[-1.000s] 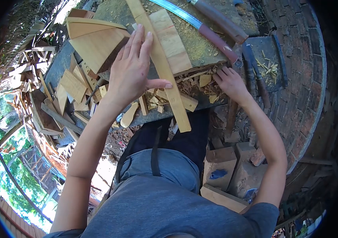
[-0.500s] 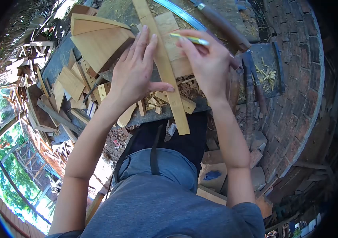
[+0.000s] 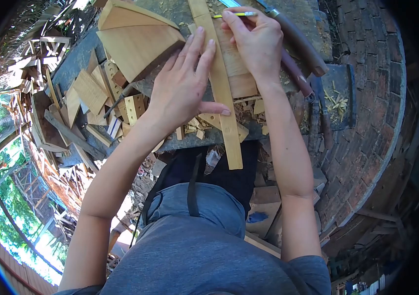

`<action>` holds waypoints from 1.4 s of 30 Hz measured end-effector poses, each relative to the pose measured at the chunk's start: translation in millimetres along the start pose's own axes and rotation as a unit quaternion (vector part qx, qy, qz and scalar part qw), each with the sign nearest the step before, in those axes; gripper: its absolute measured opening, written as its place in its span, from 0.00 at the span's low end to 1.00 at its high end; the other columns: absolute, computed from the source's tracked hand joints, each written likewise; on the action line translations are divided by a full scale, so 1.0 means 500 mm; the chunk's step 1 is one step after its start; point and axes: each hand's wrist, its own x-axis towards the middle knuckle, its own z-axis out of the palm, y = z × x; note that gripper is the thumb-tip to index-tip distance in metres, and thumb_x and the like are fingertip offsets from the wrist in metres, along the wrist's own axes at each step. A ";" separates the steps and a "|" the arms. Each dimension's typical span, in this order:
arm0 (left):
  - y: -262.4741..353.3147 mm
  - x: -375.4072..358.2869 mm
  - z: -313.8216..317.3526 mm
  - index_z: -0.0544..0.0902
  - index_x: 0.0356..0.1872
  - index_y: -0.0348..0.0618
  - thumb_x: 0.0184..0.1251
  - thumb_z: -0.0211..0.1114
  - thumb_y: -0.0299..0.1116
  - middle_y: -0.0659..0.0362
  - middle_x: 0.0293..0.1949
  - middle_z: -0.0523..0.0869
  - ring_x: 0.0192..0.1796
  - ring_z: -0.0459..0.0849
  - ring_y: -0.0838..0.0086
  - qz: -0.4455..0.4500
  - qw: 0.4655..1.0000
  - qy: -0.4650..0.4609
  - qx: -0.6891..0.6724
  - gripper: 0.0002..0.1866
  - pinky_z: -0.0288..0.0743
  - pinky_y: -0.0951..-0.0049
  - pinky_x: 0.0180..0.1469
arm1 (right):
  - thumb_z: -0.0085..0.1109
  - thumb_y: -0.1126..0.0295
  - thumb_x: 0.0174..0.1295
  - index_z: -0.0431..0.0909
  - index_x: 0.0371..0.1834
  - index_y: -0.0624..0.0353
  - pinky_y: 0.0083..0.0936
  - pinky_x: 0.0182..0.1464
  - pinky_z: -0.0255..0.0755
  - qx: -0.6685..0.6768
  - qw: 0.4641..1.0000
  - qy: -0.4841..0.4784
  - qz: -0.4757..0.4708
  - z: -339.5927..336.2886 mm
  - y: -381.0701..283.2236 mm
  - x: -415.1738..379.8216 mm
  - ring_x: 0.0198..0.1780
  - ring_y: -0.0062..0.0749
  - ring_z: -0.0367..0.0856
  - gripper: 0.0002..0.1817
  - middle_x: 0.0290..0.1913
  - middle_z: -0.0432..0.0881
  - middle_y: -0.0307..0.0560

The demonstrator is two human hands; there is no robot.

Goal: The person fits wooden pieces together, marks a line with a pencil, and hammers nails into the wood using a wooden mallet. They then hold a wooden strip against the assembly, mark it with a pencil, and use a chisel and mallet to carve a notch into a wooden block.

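Observation:
My left hand [image 3: 180, 91] lies with fingers stretched and thumb spread over a long, narrow wooden strip [image 3: 230, 132]. The strip runs from the far side of the bench, past its near edge toward my lap. Under and beside it, to the right, is a flat pale board [image 3: 239, 66]. My right hand [image 3: 261, 51] pinches a yellow-green pencil [image 3: 245, 14], its point close to the strip's right edge near the far end. A tapered wooden block [image 3: 138, 46] stands just left of my left fingers.
Dark-handled tools [image 3: 300, 44] lie right of my right hand. Wood offcuts [image 3: 90, 93] and drilled blocks [image 3: 134, 109] crowd the left of the bench. Shavings [image 3: 335, 102] are on the right, beside a brick surface [image 3: 371, 98].
My right hand has moved the pencil farther away along the strip. The view has shifted, so the bench items appear farther right. My left hand stays on the strip.

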 end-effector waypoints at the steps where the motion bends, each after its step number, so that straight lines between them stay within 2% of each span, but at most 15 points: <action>1: 0.000 0.000 0.000 0.58 0.76 0.37 0.33 0.77 0.68 0.42 0.78 0.57 0.70 0.71 0.44 -0.001 1.000 0.000 0.000 0.68 0.71 0.56 0.68 | 0.67 0.67 0.67 0.88 0.45 0.62 0.15 0.33 0.79 0.000 1.000 -0.001 0.000 0.001 0.002 0.001 0.29 0.15 0.85 0.10 0.32 0.90 0.41; 4: 0.001 0.000 0.000 0.58 0.76 0.37 0.33 0.77 0.67 0.42 0.78 0.57 0.70 0.71 0.44 0.002 1.000 0.004 0.003 0.69 0.71 0.56 0.68 | 0.67 0.67 0.67 0.87 0.45 0.62 0.16 0.34 0.80 0.009 1.000 0.000 -0.017 0.003 -0.007 -0.004 0.29 0.17 0.86 0.11 0.31 0.90 0.42; 6: 0.000 -0.001 0.001 0.59 0.76 0.37 0.32 0.77 0.67 0.42 0.78 0.57 0.70 0.71 0.45 0.001 1.000 0.003 -0.002 0.68 0.71 0.56 0.68 | 0.65 0.70 0.66 0.87 0.42 0.64 0.24 0.38 0.80 0.024 0.995 0.059 -0.073 -0.001 -0.018 -0.013 0.34 0.27 0.89 0.08 0.32 0.90 0.48; 13: -0.002 0.001 0.002 0.59 0.76 0.37 0.33 0.77 0.68 0.43 0.78 0.58 0.70 0.72 0.46 0.005 1.000 -0.003 0.010 0.68 0.71 0.57 0.68 | 0.66 0.70 0.65 0.86 0.39 0.67 0.24 0.37 0.79 0.004 0.999 0.033 -0.039 -0.004 -0.018 -0.004 0.33 0.26 0.88 0.09 0.30 0.89 0.48; 16: -0.003 0.001 0.006 0.59 0.76 0.36 0.34 0.77 0.68 0.43 0.78 0.58 0.70 0.71 0.47 0.002 1.000 -0.009 0.016 0.68 0.71 0.57 0.68 | 0.65 0.70 0.64 0.86 0.39 0.67 0.28 0.37 0.79 -0.003 0.998 0.023 -0.052 -0.004 -0.011 -0.001 0.33 0.34 0.89 0.09 0.29 0.88 0.52; 18: -0.003 0.001 0.008 0.59 0.75 0.36 0.34 0.77 0.67 0.43 0.78 0.58 0.71 0.71 0.47 0.006 1.000 0.002 0.025 0.67 0.71 0.57 0.69 | 0.64 0.69 0.64 0.86 0.39 0.65 0.32 0.38 0.79 -0.073 0.985 0.047 -0.152 -0.001 -0.005 0.002 0.34 0.46 0.89 0.09 0.30 0.87 0.57; 19: -0.004 0.002 0.006 0.62 0.74 0.34 0.35 0.75 0.71 0.39 0.76 0.60 0.74 0.67 0.46 0.008 1.000 0.000 0.017 0.67 0.70 0.56 0.70 | 0.62 0.69 0.64 0.87 0.40 0.63 0.36 0.40 0.79 -0.071 0.991 0.035 -0.104 -0.005 -0.007 -0.003 0.36 0.53 0.88 0.09 0.32 0.86 0.61; 23: -0.004 0.002 0.005 0.62 0.74 0.34 0.35 0.75 0.71 0.38 0.75 0.60 0.73 0.68 0.46 0.009 1.000 -0.006 0.023 0.67 0.71 0.56 0.69 | 0.63 0.68 0.64 0.87 0.42 0.62 0.35 0.42 0.80 -0.043 0.995 0.018 -0.091 -0.031 -0.008 -0.061 0.38 0.49 0.89 0.10 0.34 0.87 0.60; 25: -0.004 0.003 0.006 0.61 0.74 0.35 0.35 0.75 0.70 0.38 0.75 0.60 0.72 0.69 0.45 0.011 0.999 -0.007 0.035 0.67 0.72 0.56 0.68 | 0.66 0.71 0.63 0.87 0.39 0.62 0.30 0.33 0.78 -0.058 0.997 0.000 -0.057 -0.049 -0.002 -0.108 0.27 0.39 0.87 0.07 0.26 0.86 0.52; 32: -0.006 0.002 0.007 0.57 0.76 0.37 0.36 0.76 0.67 0.43 0.79 0.55 0.72 0.70 0.49 0.007 0.999 -0.012 0.050 0.67 0.71 0.58 0.69 | 0.66 0.71 0.63 0.83 0.38 0.63 0.36 0.37 0.78 -0.118 0.990 -0.073 -0.031 -0.144 -0.039 -0.274 0.34 0.48 0.86 0.06 0.34 0.86 0.53; 34: -0.005 0.001 0.007 0.57 0.76 0.37 0.37 0.76 0.67 0.44 0.79 0.54 0.73 0.69 0.49 0.007 0.999 -0.016 0.046 0.67 0.71 0.57 0.69 | 0.65 0.75 0.65 0.85 0.42 0.66 0.24 0.37 0.80 -0.189 0.961 -0.204 -0.005 -0.170 -0.026 -0.317 0.33 0.25 0.86 0.07 0.35 0.87 0.47; 36: -0.005 0.004 0.006 0.57 0.76 0.37 0.37 0.76 0.67 0.43 0.79 0.54 0.73 0.69 0.49 0.004 0.999 -0.016 0.049 0.67 0.71 0.57 0.69 | 0.64 0.76 0.66 0.84 0.42 0.67 0.22 0.37 0.79 -0.187 0.961 -0.201 0.014 -0.180 -0.040 -0.311 0.33 0.23 0.86 0.06 0.34 0.87 0.46; 38: -0.002 0.000 0.005 0.57 0.76 0.37 0.38 0.76 0.67 0.43 0.79 0.54 0.73 0.69 0.49 0.005 0.998 -0.021 0.050 0.66 0.71 0.57 0.69 | 0.64 0.74 0.64 0.84 0.39 0.64 0.31 0.36 0.79 -0.056 0.995 -0.084 0.024 -0.168 -0.060 -0.275 0.32 0.39 0.88 0.05 0.35 0.86 0.51; 39: -0.003 0.001 0.006 0.57 0.76 0.37 0.38 0.76 0.67 0.43 0.79 0.54 0.73 0.69 0.49 0.004 0.999 -0.021 0.047 0.66 0.71 0.56 0.69 | 0.64 0.74 0.65 0.84 0.40 0.65 0.27 0.36 0.80 -0.052 0.997 -0.056 -0.008 -0.155 -0.061 -0.253 0.33 0.32 0.89 0.06 0.35 0.87 0.49; 42: -0.003 0.002 0.008 0.58 0.75 0.36 0.37 0.76 0.68 0.41 0.78 0.56 0.72 0.69 0.47 0.007 0.999 -0.013 0.037 0.66 0.72 0.54 0.68 | 0.64 0.74 0.65 0.84 0.40 0.65 0.25 0.35 0.80 -0.004 0.999 -0.007 -0.047 -0.106 -0.030 -0.199 0.31 0.33 0.89 0.06 0.35 0.87 0.50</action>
